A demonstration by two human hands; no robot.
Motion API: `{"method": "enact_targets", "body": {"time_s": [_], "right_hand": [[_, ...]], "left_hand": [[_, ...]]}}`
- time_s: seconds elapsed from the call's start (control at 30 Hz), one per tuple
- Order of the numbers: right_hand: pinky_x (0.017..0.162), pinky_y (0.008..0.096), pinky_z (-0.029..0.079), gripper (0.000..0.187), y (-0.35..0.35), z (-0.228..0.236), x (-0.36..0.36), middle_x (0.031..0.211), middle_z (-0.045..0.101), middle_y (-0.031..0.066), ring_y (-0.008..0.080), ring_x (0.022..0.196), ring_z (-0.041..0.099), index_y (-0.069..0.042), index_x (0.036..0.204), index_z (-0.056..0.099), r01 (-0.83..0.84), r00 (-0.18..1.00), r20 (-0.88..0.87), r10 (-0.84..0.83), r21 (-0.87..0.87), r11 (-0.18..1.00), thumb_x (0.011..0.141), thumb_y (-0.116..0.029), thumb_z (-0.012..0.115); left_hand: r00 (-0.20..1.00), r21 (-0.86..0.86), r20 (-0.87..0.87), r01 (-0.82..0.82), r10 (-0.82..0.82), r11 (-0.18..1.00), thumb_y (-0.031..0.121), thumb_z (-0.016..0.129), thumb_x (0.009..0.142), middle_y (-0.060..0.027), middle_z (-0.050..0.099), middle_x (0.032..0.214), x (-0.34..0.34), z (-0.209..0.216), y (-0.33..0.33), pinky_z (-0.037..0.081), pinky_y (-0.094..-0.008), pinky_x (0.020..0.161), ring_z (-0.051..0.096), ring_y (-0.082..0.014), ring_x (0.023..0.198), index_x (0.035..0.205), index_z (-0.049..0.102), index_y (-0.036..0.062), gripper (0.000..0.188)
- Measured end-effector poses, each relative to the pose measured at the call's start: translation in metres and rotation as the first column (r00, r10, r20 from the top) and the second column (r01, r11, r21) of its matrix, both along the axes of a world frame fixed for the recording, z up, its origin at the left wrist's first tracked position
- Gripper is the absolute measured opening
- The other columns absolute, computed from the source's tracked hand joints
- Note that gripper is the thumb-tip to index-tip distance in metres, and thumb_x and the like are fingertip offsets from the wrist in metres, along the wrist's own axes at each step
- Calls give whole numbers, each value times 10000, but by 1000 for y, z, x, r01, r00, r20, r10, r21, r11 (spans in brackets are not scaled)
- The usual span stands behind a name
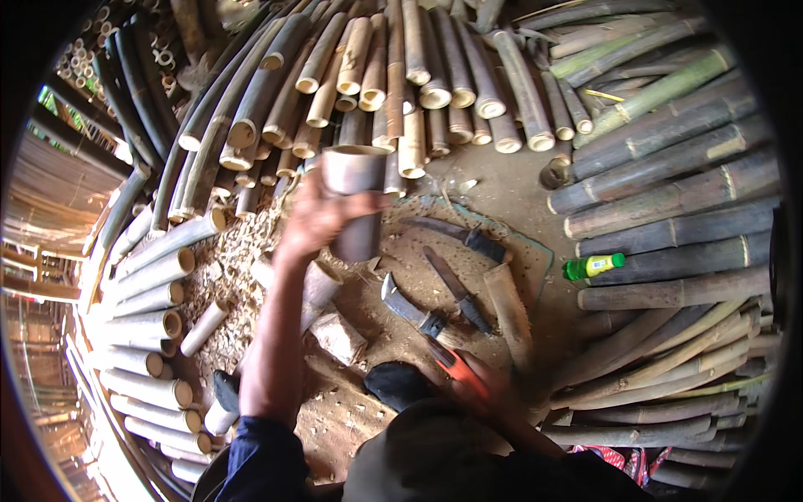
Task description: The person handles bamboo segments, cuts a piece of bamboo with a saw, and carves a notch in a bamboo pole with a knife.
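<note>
My left hand (316, 213) is raised over the work area, fingers wrapped round a short bamboo section (358, 230). The section stands roughly upright, its cut rim facing up. Lower and to the right, my right hand (492, 386) grips an orange-handled tool (462, 371); its narrow dark end points up and left, and its exact kind is unclear. Between the hands, on the ground, lie a broad-bladed knife (405, 304), a long dark knife (456, 287) and a curved machete (447, 227). A wooden block (338, 336) sits below the left hand.
Bamboo poles (368, 71) are stacked at the far side. More poles (669, 213) line the right, with a green bottle (594, 267) on them. Cut lengths (150, 360) lie along the left. Wood chips (238, 289) cover the ground, and a split bamboo piece (508, 314) lies beside the knives.
</note>
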State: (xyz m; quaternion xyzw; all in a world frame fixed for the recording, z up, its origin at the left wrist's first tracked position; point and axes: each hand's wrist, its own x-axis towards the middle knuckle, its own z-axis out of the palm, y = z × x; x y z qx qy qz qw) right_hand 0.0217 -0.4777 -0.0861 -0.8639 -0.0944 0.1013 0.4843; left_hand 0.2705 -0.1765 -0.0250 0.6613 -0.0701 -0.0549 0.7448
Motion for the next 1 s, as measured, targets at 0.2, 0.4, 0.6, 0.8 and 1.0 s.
{"method": "enact_targets", "body": {"time_s": [0.2,0.4,0.6,0.8,1.0], "right_hand": [[815,417,599,595,-92,49,-37,1162,741,240,380,944,764,26,1426,593,240,962,160,-221,-115,964,953,-323,681],[994,500,540,695,-153,16,-40,1212,701,254,429,1099,697,19,1497,502,297,925,350,-151,-416,859,893,-240,732],[1175,552,387,854,-166,-63,-61,1409,566,287,472,1292,557,16,1570,384,169,978,197,-69,-557,813,840,-217,762],[1153,578,380,869,-142,-84,-61,1380,497,303,473,1291,495,29,1561,390,228,971,203,-125,-633,740,810,-195,766],[901,495,545,699,-232,-173,-99,1177,634,248,402,1093,635,-4,1453,556,385,879,473,58,-777,498,825,-217,778]], "left_hand": [[994,343,-88,-27,60,939,423,931,648,-89,677,1057,-26,54,84,579,-398,855,669,-221,940,1341,595,-9,883],[827,176,-558,41,65,984,275,857,731,-80,696,1050,-100,28,167,596,-385,911,692,-205,977,1291,607,2,672],[768,87,-640,106,-26,991,185,880,785,-80,671,1217,-193,24,155,518,-364,1016,631,-190,1154,1384,567,17,697],[560,-124,-825,-317,80,940,430,899,816,-118,699,1105,-252,-37,183,636,-406,820,725,-242,917,1410,526,22,812],[672,-306,-679,-626,296,717,602,751,891,-167,622,1222,-187,-67,161,625,-496,887,707,-308,1014,1486,436,101,840]]}}
